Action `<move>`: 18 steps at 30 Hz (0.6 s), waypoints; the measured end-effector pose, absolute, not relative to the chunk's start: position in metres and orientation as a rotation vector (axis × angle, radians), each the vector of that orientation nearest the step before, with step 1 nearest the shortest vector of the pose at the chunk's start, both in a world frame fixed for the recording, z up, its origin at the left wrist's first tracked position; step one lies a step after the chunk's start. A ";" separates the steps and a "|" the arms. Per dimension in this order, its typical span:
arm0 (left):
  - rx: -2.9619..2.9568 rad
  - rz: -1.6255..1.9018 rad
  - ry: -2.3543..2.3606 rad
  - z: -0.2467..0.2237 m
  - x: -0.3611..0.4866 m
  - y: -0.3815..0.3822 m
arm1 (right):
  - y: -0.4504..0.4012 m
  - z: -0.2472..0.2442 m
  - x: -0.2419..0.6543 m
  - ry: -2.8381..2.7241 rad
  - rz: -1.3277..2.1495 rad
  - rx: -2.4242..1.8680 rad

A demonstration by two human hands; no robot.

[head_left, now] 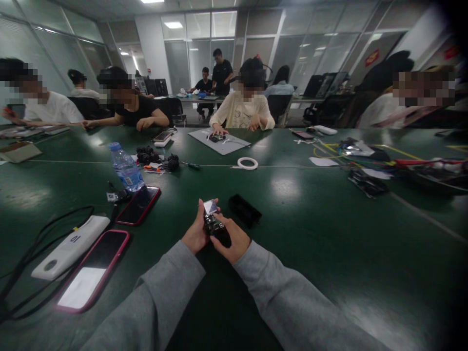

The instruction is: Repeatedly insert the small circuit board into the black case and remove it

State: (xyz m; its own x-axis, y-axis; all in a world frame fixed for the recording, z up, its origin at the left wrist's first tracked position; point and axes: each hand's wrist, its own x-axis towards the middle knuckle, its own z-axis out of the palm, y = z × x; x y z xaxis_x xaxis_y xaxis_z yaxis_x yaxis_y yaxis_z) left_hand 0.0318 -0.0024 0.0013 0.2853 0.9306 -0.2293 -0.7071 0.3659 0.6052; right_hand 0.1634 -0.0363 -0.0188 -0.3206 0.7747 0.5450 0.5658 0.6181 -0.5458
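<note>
Between my two hands, just above the green table (300, 258), is a small dark circuit board assembly (213, 225) with a shiny silver-white square piece (210, 206) at its far end. My left hand (195, 231) is wrapped round its left side, the thumb along the edge. My right hand (234, 239) grips the near right part with thumb and fingers. Fine parts of the board are too small to make out. Beyond my right hand lies an open black plastic case (244, 210), apart from both hands.
Left of me lie a red-edged phone (139, 205), a pink-cased phone (93, 270), a white power bank (71, 247) with black cables, and a water bottle (126, 168). A tape roll (247, 163) is ahead; wires (365, 151) are heaped right. A person (243, 105) works opposite at a grey mat (234, 145).
</note>
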 end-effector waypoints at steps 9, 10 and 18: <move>0.414 1.146 0.588 0.000 0.032 -0.001 | -0.036 -0.019 0.164 -2.088 0.291 -1.079; 0.415 1.144 0.590 0.000 0.032 -0.001 | -0.036 -0.018 0.164 -2.086 0.290 -1.077; 0.427 1.136 0.595 0.003 0.032 -0.003 | -0.036 -0.018 0.165 -2.131 0.284 -1.087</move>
State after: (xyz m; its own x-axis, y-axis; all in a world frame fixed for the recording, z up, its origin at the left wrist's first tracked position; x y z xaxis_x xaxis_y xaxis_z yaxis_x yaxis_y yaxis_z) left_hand 0.0324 -0.0026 0.0028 0.2958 0.9291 -0.2221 -0.7117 0.3694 0.5975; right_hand 0.1646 -0.0364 -0.0175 -0.3887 0.7749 0.4984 0.6172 0.6206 -0.4836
